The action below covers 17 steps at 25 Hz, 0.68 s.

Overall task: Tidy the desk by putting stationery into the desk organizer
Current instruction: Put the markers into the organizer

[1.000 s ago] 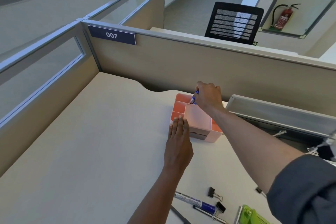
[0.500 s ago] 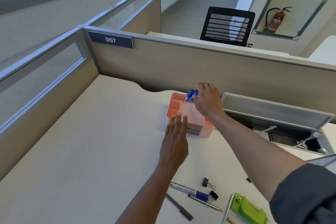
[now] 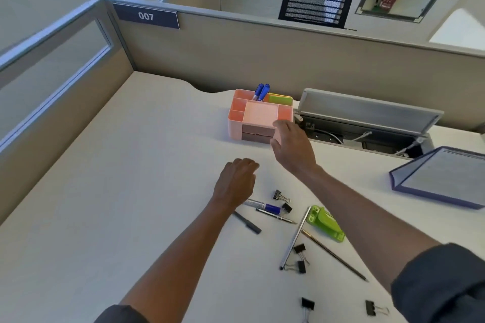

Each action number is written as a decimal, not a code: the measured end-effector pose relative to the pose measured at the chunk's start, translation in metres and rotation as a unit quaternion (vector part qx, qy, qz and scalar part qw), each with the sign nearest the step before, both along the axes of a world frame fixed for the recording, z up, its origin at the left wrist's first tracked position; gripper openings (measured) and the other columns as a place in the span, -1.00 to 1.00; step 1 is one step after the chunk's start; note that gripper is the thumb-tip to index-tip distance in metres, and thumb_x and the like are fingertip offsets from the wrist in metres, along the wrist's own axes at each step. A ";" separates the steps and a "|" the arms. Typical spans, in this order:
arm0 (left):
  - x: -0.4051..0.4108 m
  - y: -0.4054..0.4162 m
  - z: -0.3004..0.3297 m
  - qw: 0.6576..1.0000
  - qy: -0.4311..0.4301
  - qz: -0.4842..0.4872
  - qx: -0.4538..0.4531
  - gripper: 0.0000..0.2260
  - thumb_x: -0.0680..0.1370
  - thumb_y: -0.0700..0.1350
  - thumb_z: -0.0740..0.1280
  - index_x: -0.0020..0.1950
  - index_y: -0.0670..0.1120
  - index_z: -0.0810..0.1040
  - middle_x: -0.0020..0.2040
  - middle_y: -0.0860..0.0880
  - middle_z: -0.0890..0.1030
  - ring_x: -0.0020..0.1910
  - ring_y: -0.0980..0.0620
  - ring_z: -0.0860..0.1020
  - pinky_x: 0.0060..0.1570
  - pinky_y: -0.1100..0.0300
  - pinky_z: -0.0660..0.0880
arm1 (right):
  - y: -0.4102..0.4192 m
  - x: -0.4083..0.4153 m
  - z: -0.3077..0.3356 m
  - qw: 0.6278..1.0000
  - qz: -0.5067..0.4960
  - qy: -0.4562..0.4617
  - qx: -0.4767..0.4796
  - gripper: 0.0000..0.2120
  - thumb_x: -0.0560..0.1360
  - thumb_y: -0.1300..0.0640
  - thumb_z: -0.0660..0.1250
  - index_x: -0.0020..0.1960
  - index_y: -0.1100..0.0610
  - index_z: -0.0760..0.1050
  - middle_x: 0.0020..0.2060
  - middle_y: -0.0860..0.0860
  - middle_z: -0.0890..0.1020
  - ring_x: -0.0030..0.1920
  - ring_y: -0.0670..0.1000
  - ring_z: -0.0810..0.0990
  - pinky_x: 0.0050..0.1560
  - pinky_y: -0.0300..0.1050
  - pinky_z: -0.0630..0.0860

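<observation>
The pink desk organizer (image 3: 237, 123) stands at the back of the desk with two blue-capped markers (image 3: 262, 91) upright in a rear compartment and green sticky notes (image 3: 280, 99) beside them. My right hand (image 3: 292, 148) hovers just in front of its right corner, fingers apart, holding nothing. My left hand (image 3: 236, 182) rests lower on the desk with fingers curled and nothing in it. Near it lie a blue-capped marker (image 3: 262, 206), a grey pen (image 3: 248, 223), a thin pen (image 3: 275, 216), a silver ruler (image 3: 295, 238), a pencil (image 3: 334, 254), a green stapler (image 3: 325, 223) and several black binder clips (image 3: 280, 195).
An open cable trough with a raised lid (image 3: 367, 110) runs right of the organizer. A blue paper tray (image 3: 441, 178) with a notebook sits at the right. Cubicle partitions (image 3: 262, 52) wall the back and left. The desk's left half (image 3: 105, 178) is bare.
My right hand let go of the blue markers, which now stand in the organizer, and drew back. My left hand left the organizer's front and moved toward me. The camera tilted down.
</observation>
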State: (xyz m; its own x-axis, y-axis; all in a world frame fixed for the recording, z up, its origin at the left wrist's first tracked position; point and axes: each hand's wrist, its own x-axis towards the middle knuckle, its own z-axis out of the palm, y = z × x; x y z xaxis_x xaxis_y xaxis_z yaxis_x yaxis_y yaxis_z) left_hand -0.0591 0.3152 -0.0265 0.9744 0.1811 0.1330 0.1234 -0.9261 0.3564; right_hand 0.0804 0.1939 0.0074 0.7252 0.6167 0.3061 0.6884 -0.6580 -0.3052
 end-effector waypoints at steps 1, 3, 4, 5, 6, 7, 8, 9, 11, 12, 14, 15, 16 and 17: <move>-0.007 -0.004 -0.004 1.000 0.010 -0.005 0.005 -0.69 0.55 -0.19 0.31 0.30 -0.07 0.55 0.28 -0.03 0.57 0.19 -0.05 0.53 0.17 0.08 0.42 | -0.011 -0.012 -0.008 1.000 -0.009 0.017 0.006 -0.68 0.55 0.14 0.31 0.29 0.16 0.43 0.22 0.10 0.56 0.22 0.11 0.51 0.25 0.02 0.48; -0.022 -0.013 -0.010 0.999 0.029 -0.014 0.012 -0.69 0.54 -0.20 0.34 0.28 -0.06 0.56 0.25 -0.02 0.59 0.15 -0.04 0.54 0.13 0.10 0.43 | -0.031 -0.034 -0.025 0.999 -0.022 0.048 -0.003 -0.66 0.55 0.16 0.31 0.31 0.17 0.43 0.25 0.10 0.55 0.25 0.11 0.49 0.28 0.00 0.44; -0.029 -0.017 -0.013 0.999 0.039 -0.021 0.017 -0.68 0.52 -0.21 0.35 0.27 -0.06 0.56 0.23 -0.03 0.59 0.13 -0.04 0.54 0.10 0.10 0.43 | -0.040 -0.044 -0.034 0.998 -0.023 0.060 -0.015 -0.65 0.55 0.16 0.31 0.32 0.17 0.43 0.26 0.09 0.54 0.28 0.11 0.48 0.31 0.00 0.41; -0.036 -0.021 -0.015 0.998 0.047 -0.028 0.024 -0.68 0.50 -0.24 0.36 0.25 -0.06 0.57 0.20 -0.03 0.60 0.10 -0.05 0.55 0.06 0.10 0.44 | -0.048 -0.054 -0.042 0.997 -0.022 0.070 -0.027 -0.65 0.55 0.16 0.31 0.32 0.16 0.43 0.27 0.08 0.53 0.30 0.10 0.45 0.33 -0.01 0.38; -0.041 -0.024 -0.017 0.998 0.051 -0.031 0.035 -0.68 0.48 -0.26 0.36 0.23 -0.06 0.58 0.17 -0.03 0.61 0.06 -0.05 0.55 0.03 0.09 0.44 | -0.056 -0.063 -0.049 0.996 -0.022 0.079 -0.037 -0.65 0.55 0.16 0.31 0.32 0.16 0.43 0.28 0.07 0.52 0.32 0.09 0.44 0.35 0.00 0.37; -0.045 -0.027 -0.019 0.997 0.051 -0.031 0.046 -0.68 0.47 -0.27 0.35 0.20 -0.06 0.58 0.13 -0.03 0.62 0.03 -0.06 0.55 0.00 0.08 0.44 | -0.061 -0.071 -0.054 0.995 -0.021 0.085 -0.044 -0.65 0.54 0.17 0.31 0.32 0.16 0.44 0.28 0.07 0.52 0.33 0.09 0.43 0.36 0.00 0.37; -0.048 -0.029 -0.020 0.997 0.051 -0.028 0.055 -0.70 0.46 -0.28 0.34 0.17 -0.06 0.58 0.10 -0.03 0.62 0.00 -0.07 0.55 -0.02 0.07 0.44 | -0.067 -0.079 -0.058 0.995 -0.019 0.090 -0.049 -0.66 0.54 0.18 0.31 0.31 0.17 0.44 0.28 0.06 0.52 0.32 0.09 0.42 0.35 0.00 0.37; -0.050 -0.031 -0.021 0.996 0.052 -0.023 0.063 -0.71 0.47 -0.28 0.33 0.15 -0.06 0.58 0.08 -0.03 0.62 -0.02 -0.07 0.55 -0.03 0.08 0.43 | -0.070 -0.085 -0.061 0.994 -0.017 0.092 -0.053 -0.67 0.53 0.19 0.31 0.29 0.17 0.45 0.27 0.06 0.53 0.31 0.09 0.42 0.34 0.00 0.37; -0.053 -0.034 -0.023 0.995 0.061 -0.014 0.078 -0.74 0.48 -0.29 0.30 0.11 -0.05 0.57 0.04 -0.03 0.61 -0.03 -0.05 0.53 -0.05 0.11 0.40 | -0.076 -0.096 -0.066 0.993 -0.011 0.100 -0.054 -0.67 0.51 0.22 0.30 0.27 0.19 0.46 0.25 0.07 0.54 0.29 0.10 0.43 0.31 0.01 0.37; -0.053 -0.036 -0.023 0.994 0.067 -0.011 0.084 -0.75 0.48 -0.30 0.28 0.09 -0.05 0.57 0.02 -0.03 0.60 -0.04 -0.05 0.52 -0.07 0.12 0.37 | -0.079 -0.100 -0.068 0.993 -0.008 0.103 -0.054 -0.66 0.50 0.23 0.30 0.26 0.20 0.46 0.24 0.07 0.54 0.28 0.11 0.43 0.30 0.01 0.37; -0.054 -0.037 -0.023 0.993 0.074 -0.009 0.091 -0.75 0.49 -0.31 0.26 0.08 -0.05 0.56 0.00 -0.03 0.57 -0.04 -0.05 0.50 -0.08 0.14 0.33 | -0.083 -0.107 -0.070 0.993 -0.006 0.105 -0.053 -0.67 0.49 0.22 0.32 0.25 0.19 0.46 0.23 0.06 0.54 0.27 0.12 0.44 0.27 0.01 0.38; -0.054 -0.038 -0.023 0.993 0.076 -0.009 0.093 -0.76 0.50 -0.31 0.26 0.08 -0.05 0.56 0.00 -0.04 0.57 -0.04 -0.05 0.49 -0.08 0.14 0.32 | -0.085 -0.110 -0.072 0.993 -0.007 0.105 -0.054 -0.68 0.49 0.20 0.32 0.24 0.18 0.46 0.22 0.05 0.54 0.26 0.11 0.44 0.26 0.00 0.39; -0.055 -0.038 -0.024 0.992 0.076 -0.007 0.095 -0.76 0.51 -0.31 0.26 0.09 -0.06 0.57 0.00 -0.04 0.57 -0.03 -0.05 0.49 -0.07 0.14 0.32 | -0.087 -0.113 -0.073 0.993 -0.006 0.105 -0.055 -0.69 0.50 0.19 0.32 0.24 0.16 0.45 0.21 0.04 0.54 0.25 0.10 0.44 0.25 -0.01 0.40; -0.055 -0.039 -0.024 0.992 0.076 -0.005 0.098 -0.77 0.51 -0.30 0.26 0.10 -0.06 0.57 0.01 -0.05 0.57 -0.03 -0.05 0.49 -0.06 0.13 0.32 | -0.088 -0.115 -0.073 0.993 -0.005 0.106 -0.055 -0.69 0.51 0.18 0.32 0.24 0.16 0.45 0.21 0.04 0.54 0.25 0.10 0.44 0.25 -0.02 0.40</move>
